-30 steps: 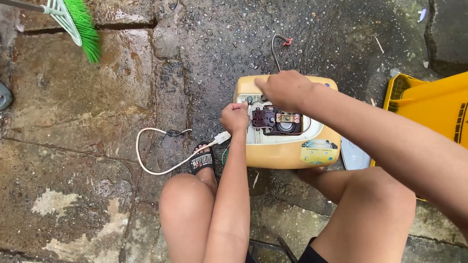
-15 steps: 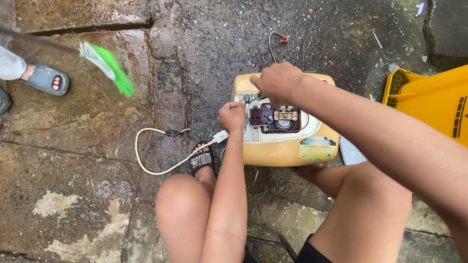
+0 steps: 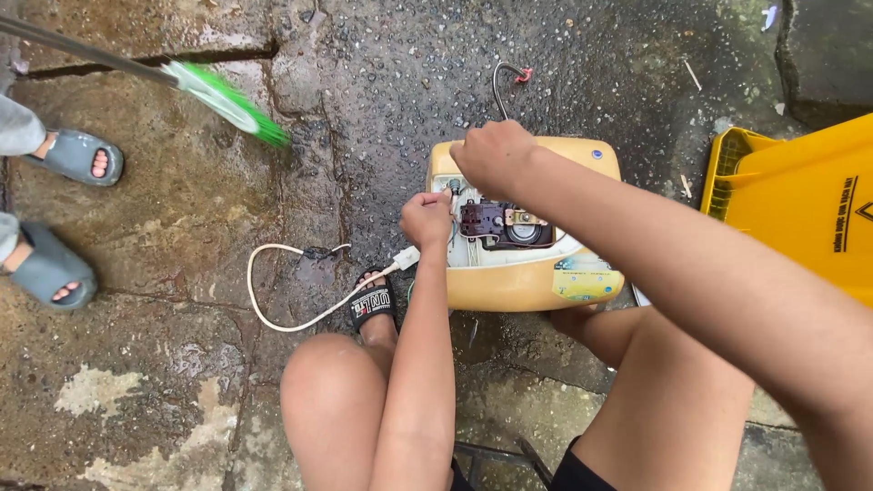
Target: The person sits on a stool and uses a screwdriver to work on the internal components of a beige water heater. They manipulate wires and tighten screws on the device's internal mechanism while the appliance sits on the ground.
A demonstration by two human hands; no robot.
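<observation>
We press our right hand [image 3: 494, 156] closed on the top edge of the yellow plastic appliance casing [image 3: 527, 282] to steady it, while our left hand [image 3: 427, 220], fingers pinched together at the opened white inside, works slowly near the white cable [image 3: 273, 314].

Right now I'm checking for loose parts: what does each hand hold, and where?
Right hand grips the yellow appliance's top edge. Left hand is at its open left side; what it holds cannot be told.

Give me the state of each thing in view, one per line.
Heater: cover off, parts exposed, lying on wet ground.
White cord: loose, looped on the ground.
Left hand: closed, at the heater's left edge.
Right hand: fisted on the heater's top.
Broom: raised, blurred.
Yellow bin: on its side.
</observation>
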